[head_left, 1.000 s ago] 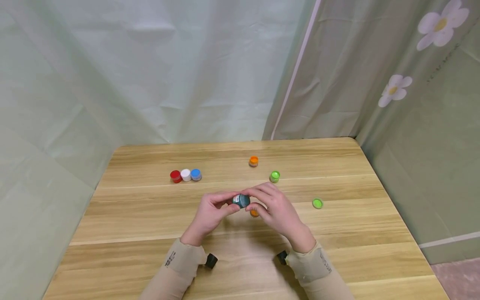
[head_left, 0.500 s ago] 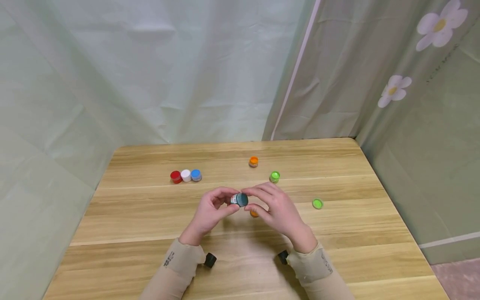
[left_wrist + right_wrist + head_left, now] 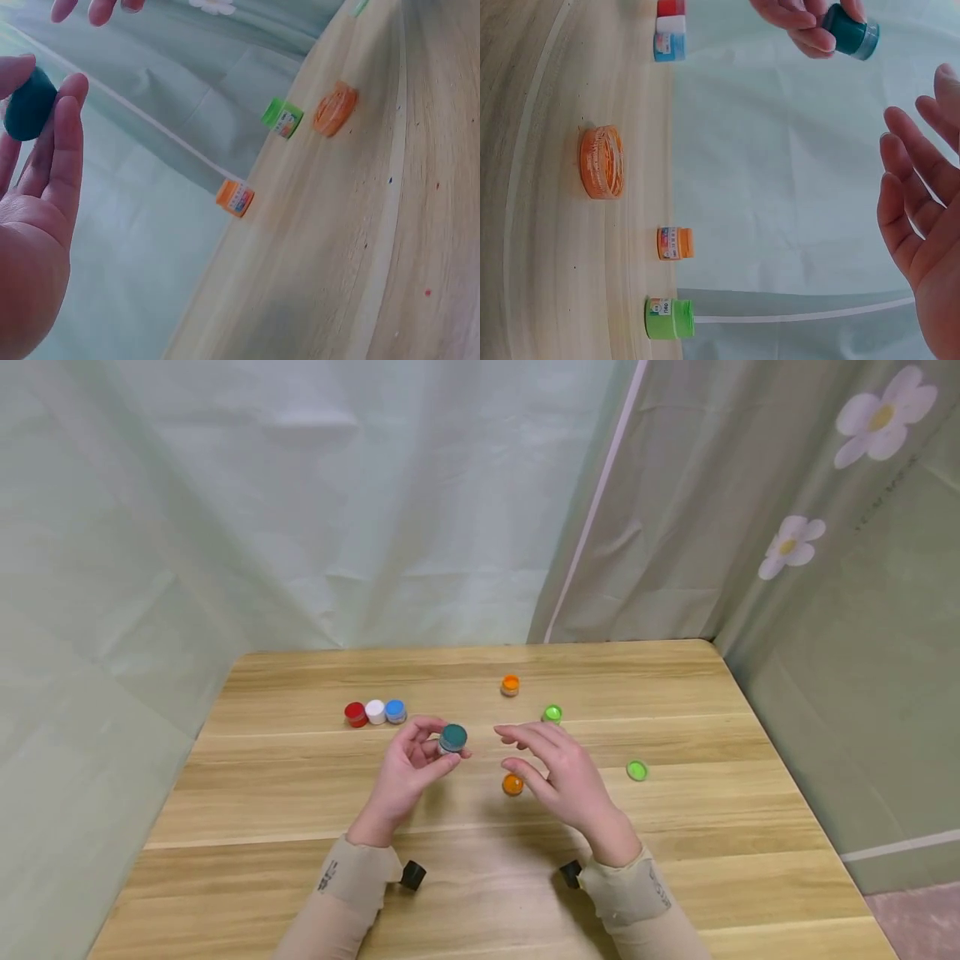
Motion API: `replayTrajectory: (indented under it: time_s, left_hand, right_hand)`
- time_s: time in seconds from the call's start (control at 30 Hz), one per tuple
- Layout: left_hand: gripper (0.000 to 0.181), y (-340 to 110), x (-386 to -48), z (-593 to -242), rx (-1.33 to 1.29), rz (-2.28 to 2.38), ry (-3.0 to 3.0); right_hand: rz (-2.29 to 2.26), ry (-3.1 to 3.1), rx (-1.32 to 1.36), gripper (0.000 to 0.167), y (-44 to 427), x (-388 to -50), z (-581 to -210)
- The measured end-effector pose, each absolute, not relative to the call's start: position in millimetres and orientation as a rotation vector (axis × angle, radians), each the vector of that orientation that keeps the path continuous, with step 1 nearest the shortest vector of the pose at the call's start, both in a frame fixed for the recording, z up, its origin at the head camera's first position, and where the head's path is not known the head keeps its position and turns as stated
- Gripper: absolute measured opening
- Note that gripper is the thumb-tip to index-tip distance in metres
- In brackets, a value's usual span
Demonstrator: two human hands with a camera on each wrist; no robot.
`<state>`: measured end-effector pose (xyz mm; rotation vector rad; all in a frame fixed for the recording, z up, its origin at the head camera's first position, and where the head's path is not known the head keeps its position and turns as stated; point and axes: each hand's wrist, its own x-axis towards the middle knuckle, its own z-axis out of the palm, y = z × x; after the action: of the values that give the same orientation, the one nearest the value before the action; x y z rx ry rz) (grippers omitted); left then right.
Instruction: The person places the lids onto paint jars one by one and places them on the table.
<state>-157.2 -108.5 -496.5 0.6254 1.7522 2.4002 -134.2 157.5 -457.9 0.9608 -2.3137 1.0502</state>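
Note:
My left hand point(image 3: 400, 775) holds a small dark teal-green paint jar point(image 3: 452, 739) above the table, pinching it between thumb and fingers. The jar's teal top faces up toward the head camera. To the right, my right hand point(image 3: 562, 777) hovers apart from the jar, its fingers loosely bent with nothing between them. Just by the right thumb in the head view, an orange lid point(image 3: 513, 785) lies on the table; in the right wrist view this orange lid point(image 3: 601, 162) shows its hollow inside.
Red point(image 3: 356, 714), white point(image 3: 376, 712) and blue point(image 3: 395, 711) jars stand in a row at the back left of the wooden table point(image 3: 247, 793). Farther back are an orange jar point(image 3: 510, 686) and a light green jar point(image 3: 552, 714). A green lid point(image 3: 637, 770) lies to the right.
The hands have moved apart. My left hand has carried the teal jar left and tipped it more upright; the right fingers have come away from it, uncovering the orange lid.

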Motion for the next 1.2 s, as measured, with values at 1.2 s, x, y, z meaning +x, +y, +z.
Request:
replayTrajectory:
  time_s: [1.2]
  left_hand:
    - [0.044, -130.9, -190.6, -504.9, 0.258, 1.747, 2.751]
  right_hand:
    - [1.048, -2.405, 0.966, 0.042, 161.1, -136.5, -461.5]
